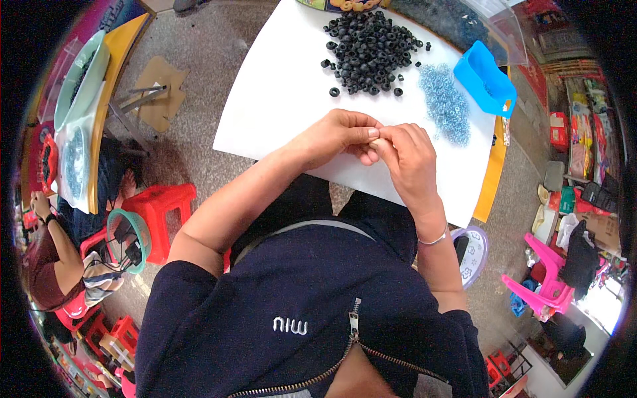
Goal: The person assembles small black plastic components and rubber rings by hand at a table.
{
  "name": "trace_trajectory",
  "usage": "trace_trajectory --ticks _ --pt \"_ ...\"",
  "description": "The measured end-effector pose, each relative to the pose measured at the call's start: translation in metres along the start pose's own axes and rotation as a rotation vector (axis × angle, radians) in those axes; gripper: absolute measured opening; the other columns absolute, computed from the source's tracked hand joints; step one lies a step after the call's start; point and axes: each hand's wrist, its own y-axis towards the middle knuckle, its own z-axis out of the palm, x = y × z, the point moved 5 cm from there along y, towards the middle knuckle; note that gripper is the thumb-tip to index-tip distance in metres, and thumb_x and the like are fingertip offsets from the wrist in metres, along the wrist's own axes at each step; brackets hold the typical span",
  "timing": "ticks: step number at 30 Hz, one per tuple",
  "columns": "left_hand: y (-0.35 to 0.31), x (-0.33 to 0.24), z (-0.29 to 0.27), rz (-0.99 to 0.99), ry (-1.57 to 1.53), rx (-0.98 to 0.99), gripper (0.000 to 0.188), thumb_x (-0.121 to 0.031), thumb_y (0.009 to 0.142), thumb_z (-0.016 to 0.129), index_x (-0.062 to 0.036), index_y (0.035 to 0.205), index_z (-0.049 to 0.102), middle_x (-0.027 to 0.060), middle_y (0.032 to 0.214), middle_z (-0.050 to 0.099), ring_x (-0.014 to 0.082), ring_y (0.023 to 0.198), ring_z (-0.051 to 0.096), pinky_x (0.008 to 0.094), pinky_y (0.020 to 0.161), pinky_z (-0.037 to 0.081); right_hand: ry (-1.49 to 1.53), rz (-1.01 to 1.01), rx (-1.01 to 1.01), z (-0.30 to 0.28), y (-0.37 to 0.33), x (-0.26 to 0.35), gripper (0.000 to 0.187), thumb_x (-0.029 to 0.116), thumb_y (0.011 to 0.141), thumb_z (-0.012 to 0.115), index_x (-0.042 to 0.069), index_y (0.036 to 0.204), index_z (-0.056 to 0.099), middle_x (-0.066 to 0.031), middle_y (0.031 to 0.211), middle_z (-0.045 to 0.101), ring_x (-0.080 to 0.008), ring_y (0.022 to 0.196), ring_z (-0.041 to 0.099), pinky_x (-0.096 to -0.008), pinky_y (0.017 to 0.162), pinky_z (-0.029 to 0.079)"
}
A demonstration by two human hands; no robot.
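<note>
My left hand [335, 138] and my right hand [413, 158] meet above the near edge of a white-topped table [279, 86]. Thumbs and fingers of both are pinched together, tip to tip. Whatever sits between them is too small or hidden to make out. Just beyond lies a heap of small black round pieces with holes [371, 53], a few scattered loose at its edge. To its right spreads a flat pile of tiny shiny pale-blue pieces [446, 103], whose kind I cannot tell. A bright blue plastic scoop-like tray [483, 83] rests beside that pile, at the table's right edge.
At the left, another table carries a pale green basin [83, 79]; a person's arm [63, 249] reaches beside it. A red stool [156, 215] and a green basket [136, 255] with black items stand nearby. On the right are a lilac basket [474, 255] and a pink stool [547, 275].
</note>
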Motion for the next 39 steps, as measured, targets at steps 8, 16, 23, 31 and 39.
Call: trace_trajectory --ticks 8,16,23,31,39 --pt "-0.004 -0.003 0.003 -0.03 0.014 0.104 0.033 -0.018 0.098 0.05 0.0087 0.117 0.056 0.0116 0.088 0.067 0.017 0.077 0.065 0.0279 0.071 0.054 0.023 0.021 0.0 0.002 -0.001 -0.001 0.01 0.01 0.078 0.068 0.006 0.084 0.061 -0.0085 0.075 0.058 -0.0266 0.072 0.055 -0.0378 0.067 0.042" --pt "0.001 0.0 -0.003 0.028 -0.114 -0.043 0.03 -0.016 0.099 0.049 0.0068 0.117 0.055 0.0066 0.089 0.059 0.0107 0.067 0.051 0.0246 0.059 0.046 0.066 0.091 -0.025 -0.003 0.0 0.0 0.009 0.011 0.08 0.067 0.006 0.083 0.061 -0.0084 0.076 0.058 -0.0265 0.072 0.055 -0.0373 0.067 0.041" --pt "0.001 -0.005 -0.001 0.04 -0.174 -0.116 0.026 -0.016 0.099 0.048 0.0033 0.113 0.056 0.0022 0.081 0.053 0.0077 0.062 0.044 0.0235 0.054 0.043 0.062 0.141 -0.068 -0.004 -0.001 -0.004 0.008 0.009 0.08 0.066 0.005 0.085 0.062 -0.0085 0.078 0.06 -0.0272 0.073 0.055 -0.0374 0.069 0.042" --pt "-0.003 -0.002 0.01 0.131 0.048 -0.112 0.032 -0.018 0.099 0.049 0.0006 0.124 0.052 0.0025 0.091 0.061 0.0081 0.075 0.056 0.0234 0.069 0.049 -0.018 0.054 -0.034 -0.005 0.005 0.004 0.02 0.008 0.078 0.064 0.005 0.097 0.06 -0.0104 0.09 0.057 -0.0293 0.087 0.054 -0.0399 0.076 0.041" --pt "-0.006 -0.024 0.01 0.125 0.004 -0.131 0.037 -0.021 0.097 0.054 -0.001 0.128 0.05 0.0043 0.101 0.063 0.0098 0.079 0.058 0.0247 0.075 0.049 0.102 0.213 -0.069 -0.037 0.042 -0.035 0.014 0.011 0.082 0.063 0.004 0.094 0.063 -0.0098 0.085 0.061 -0.026 0.076 0.058 -0.0389 0.072 0.045"
